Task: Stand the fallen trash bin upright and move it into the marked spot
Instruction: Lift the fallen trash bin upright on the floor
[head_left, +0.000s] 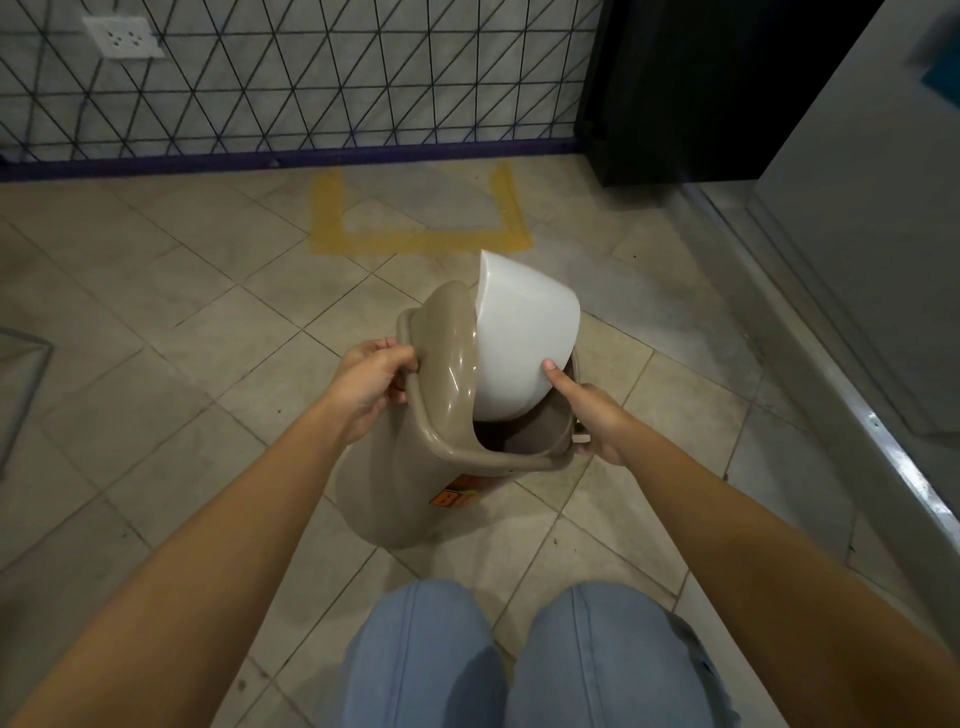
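A beige plastic trash bin (384, 493) stands tilted on the tiled floor in front of my knees, an orange label low on its side. Its beige lid frame (447, 364) carries a white swing flap (524, 332) that is tipped up. My left hand (363, 384) grips the lid's left rim. My right hand (592, 415) holds the bin's right rim, thumb pressed on the white flap. The marked spot (421, 239), a yellow taped outline, lies on the floor just beyond the bin, against the wall.
A wire grid fence (291, 78) with a purple base runs along the back, a wall socket (122, 35) behind it. A black cabinet (675, 88) stands at the back right, and a grey metal ledge (852, 395) runs down the right side.
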